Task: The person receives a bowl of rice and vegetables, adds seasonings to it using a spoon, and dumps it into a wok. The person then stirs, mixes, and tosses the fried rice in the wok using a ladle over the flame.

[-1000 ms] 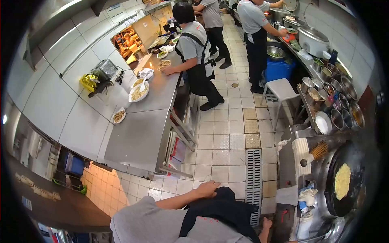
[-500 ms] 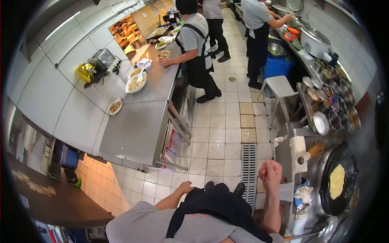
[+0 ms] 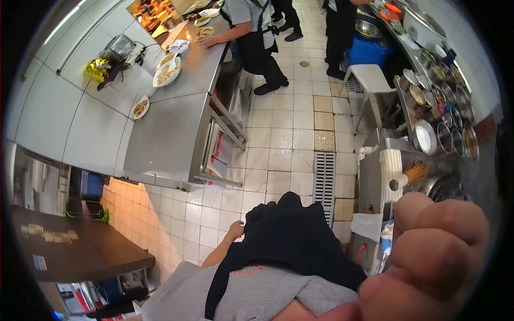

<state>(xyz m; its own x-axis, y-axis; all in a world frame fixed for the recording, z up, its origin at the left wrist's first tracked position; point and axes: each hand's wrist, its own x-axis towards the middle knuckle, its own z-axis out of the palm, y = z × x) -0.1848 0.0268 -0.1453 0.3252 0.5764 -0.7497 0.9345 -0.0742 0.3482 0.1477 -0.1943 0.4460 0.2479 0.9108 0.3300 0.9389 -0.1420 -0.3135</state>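
Observation:
My right hand (image 3: 433,251) is raised very close to the camera at the lower right. Its fingers are curled into a fist, and nothing shows in them. Behind it, the hand covers most of the stove; only the rim of a dark wok (image 3: 452,187) shows above the knuckles. My left hand (image 3: 235,229) hangs low beside my black apron (image 3: 292,241), close to its left edge. Its fingers are small in view and mostly turned away, and I see nothing held there.
A steel counter (image 3: 160,139) at the left bears several dishes of food, including a white bowl (image 3: 167,73). A co-worker's hand (image 3: 208,41) rests there. On the right are a bamboo brush (image 3: 416,172), metal containers (image 3: 444,136) and a white stool (image 3: 369,77). A drain grate (image 3: 324,179) crosses the floor.
My right fist has risen from above the floor beside the stove to near the camera, hiding the yellow food in the wok. The view has tilted downward. My left hand still hangs beside the apron.

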